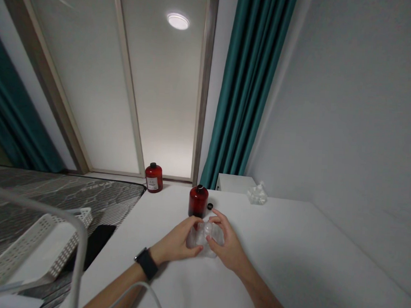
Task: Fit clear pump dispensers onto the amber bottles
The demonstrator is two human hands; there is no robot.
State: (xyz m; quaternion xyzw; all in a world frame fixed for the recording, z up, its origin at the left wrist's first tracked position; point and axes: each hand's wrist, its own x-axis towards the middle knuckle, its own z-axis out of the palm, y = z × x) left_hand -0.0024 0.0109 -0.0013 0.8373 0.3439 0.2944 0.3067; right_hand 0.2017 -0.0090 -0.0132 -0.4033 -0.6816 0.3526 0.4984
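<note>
Both hands are around a clear, lumpy plastic thing [206, 229], perhaps a bag or wrapping, at the middle of the white table [262, 250]. My left hand [177, 240], with a dark watch on its wrist, curls around the left side of it. From the right, my right hand [230, 249] grips it between thumb and fingers. Just behind stands a dark red bottle [198, 202] with a black neck, partly covered at its base by my left hand. A small black cap [209, 206] lies beside this bottle, close to my right fingertips.
A second red bottle [153, 178] with a white label and black cap stands at the table's far left corner. Crumpled clear plastic [257, 194] lies at the back right, by a white box [237, 180]. To the left are a white perforated basket [60, 256] and a grey curved bar [80, 258].
</note>
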